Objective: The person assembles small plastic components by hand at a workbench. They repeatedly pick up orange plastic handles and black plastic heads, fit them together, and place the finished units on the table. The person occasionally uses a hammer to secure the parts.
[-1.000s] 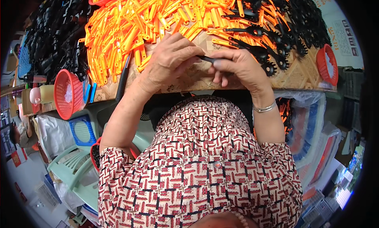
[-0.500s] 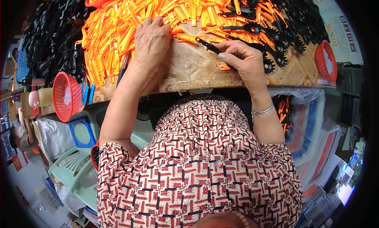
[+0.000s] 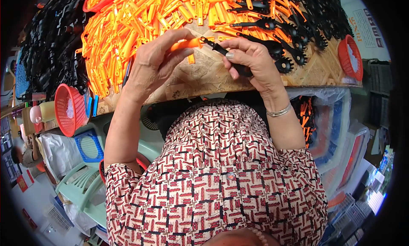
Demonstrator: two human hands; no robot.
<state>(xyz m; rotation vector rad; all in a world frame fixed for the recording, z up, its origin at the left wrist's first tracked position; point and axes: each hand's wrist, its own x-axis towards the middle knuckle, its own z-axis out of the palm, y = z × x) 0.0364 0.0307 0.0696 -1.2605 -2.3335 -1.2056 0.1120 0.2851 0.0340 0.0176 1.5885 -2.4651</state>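
My left hand [image 3: 154,66] is closed around an orange plastic handle [image 3: 186,44], whose end points right. In my right hand [image 3: 257,66] is a black kitchen utensil head [image 3: 218,48], pinched by its shaft; its wider end is partly hidden under the fingers. The shaft's narrow tip meets the end of the orange handle, and I cannot tell whether it sits inside. Behind my left hand spreads a heap of orange handles [image 3: 115,45]. Black toothed spaghetti servers [image 3: 294,54] lie just beyond my right hand, some fitted with orange handles.
A big black pile [image 3: 51,50] covers the table's left side. Red plastic baskets [image 3: 61,114] stand at both front corners, holding whitish material. Beside the left one lean blue strips [image 3: 96,105]. The wooden table's edge [image 3: 204,88] runs before me; a pale green chair [image 3: 79,184] stands lower left.
My left hand has come back from the heap with an orange handle in it. My right hand has moved slightly left, and the black shaft tip now touches the handle's end.
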